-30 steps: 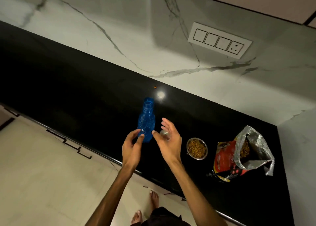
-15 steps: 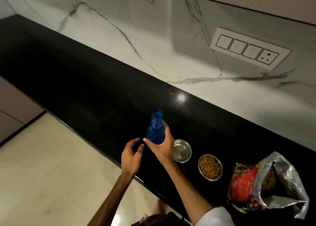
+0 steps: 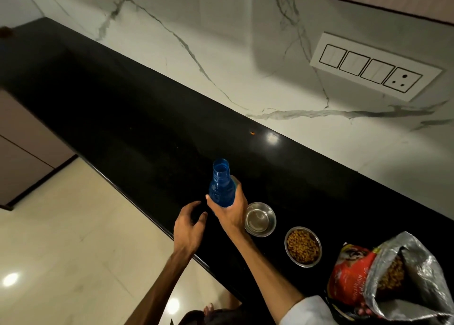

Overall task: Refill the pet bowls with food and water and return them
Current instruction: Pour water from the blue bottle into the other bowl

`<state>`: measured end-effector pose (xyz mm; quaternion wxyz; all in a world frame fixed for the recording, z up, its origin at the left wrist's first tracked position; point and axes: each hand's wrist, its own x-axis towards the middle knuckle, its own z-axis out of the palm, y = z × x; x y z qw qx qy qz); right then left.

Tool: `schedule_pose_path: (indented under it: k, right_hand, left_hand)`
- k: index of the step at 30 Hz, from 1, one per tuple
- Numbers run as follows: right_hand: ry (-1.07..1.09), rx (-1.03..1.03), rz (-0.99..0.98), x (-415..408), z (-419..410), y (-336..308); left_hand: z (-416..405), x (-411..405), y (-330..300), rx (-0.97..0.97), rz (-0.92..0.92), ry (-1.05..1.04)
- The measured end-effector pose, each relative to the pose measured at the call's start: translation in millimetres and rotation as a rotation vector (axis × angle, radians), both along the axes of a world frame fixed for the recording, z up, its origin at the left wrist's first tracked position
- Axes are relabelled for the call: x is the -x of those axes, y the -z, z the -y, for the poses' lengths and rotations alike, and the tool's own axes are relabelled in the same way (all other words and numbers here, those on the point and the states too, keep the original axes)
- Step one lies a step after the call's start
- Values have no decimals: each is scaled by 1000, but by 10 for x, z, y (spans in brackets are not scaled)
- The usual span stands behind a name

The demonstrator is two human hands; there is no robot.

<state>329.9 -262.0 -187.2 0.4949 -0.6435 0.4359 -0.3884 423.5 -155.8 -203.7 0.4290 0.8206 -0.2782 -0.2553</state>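
Near the counter's (image 3: 98, 108) front edge, right hand (image 3: 229, 210) gripping uncapped blue bottle (image 3: 221, 188) beside empty steel bowl (image 3: 260, 219), left hand (image 3: 188, 226) loosely curled, holding nothing; hasty tilt risks spilling past bowl.

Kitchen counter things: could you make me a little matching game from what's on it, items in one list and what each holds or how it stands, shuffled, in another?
Column one:
1. blue bottle
2. steel bowl nearest the bottle
3. second steel bowl
4. pet food bag

Column two:
A. filled with brown kibble
B. lying at the counter's right end, mouth open
C. uncapped, gripped by the right hand
D. no kibble inside

Pairs: 1-C, 2-D, 3-A, 4-B
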Motion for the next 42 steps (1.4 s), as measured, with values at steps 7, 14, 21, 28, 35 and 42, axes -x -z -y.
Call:
schedule_pose_path:
  k: [7,14,21,28,35,42]
  right_hand:
    - [-18,-16,3,67,-75,-15]
    - [58,-49,66,169,-223,-198]
    - [250,-29,66,327,-359,-440]
    - [443,50,74,620,-538,-589]
    - [611,86,23,874,-776,-668]
    - [658,101,-52,1027,-897,-675]
  left_hand:
    - [0,-7,32,6,35,-10]
    - [95,-100,151,-27,145,79]
    - [199,-184,378,-66,372,355]
    - [297,-311,704,-72,714,730]
    - [366,-340,949,-137,833,958]
    - [395,-247,1093,-125,816,1042]
